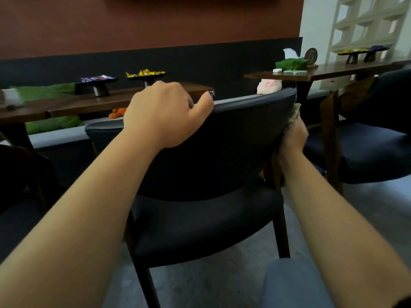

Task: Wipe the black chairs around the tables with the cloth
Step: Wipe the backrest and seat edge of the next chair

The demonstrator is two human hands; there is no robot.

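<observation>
Floor: grey floor (222, 283) nearest, under the chair legs.
Chair seat: the black chair (233, 138) stands in the near middle, its padded seat toward the viewer and its curved backrest rising behind it.
Left hand: the left hand (164, 114) sits on the top edge of the backrest, left of centre; fingers curl over the far side of the rim and the thumb lies along the top, so it grips the chair.
Right hand: the right hand (293, 136) is at the right end of the backrest, lower than the left, its fingers closed round the cloth and pressing it against the backrest's edge.
Cloth: the cloth (294, 112), pale and bunched, shows above the right hand, touching the right edge of the backrest.
Second chair: another dark chair (364, 143) with wooden legs stands to the right, apart from the first.
Near-left table: a dark wooden table (73, 105) runs behind the backrest on the left, carrying two black stands with wrapped sweets (145, 73) and a green bundle (44, 91).
Bench: a grey bench (57, 135) lies beyond, with a pink soft toy (269, 85) just past the top of the backrest and something orange under the table edge.
Far-right table: a second table (322, 72) holds a green tissue box (291, 63) and further stands.
Wall: reddish-brown above, dark band below.
</observation>
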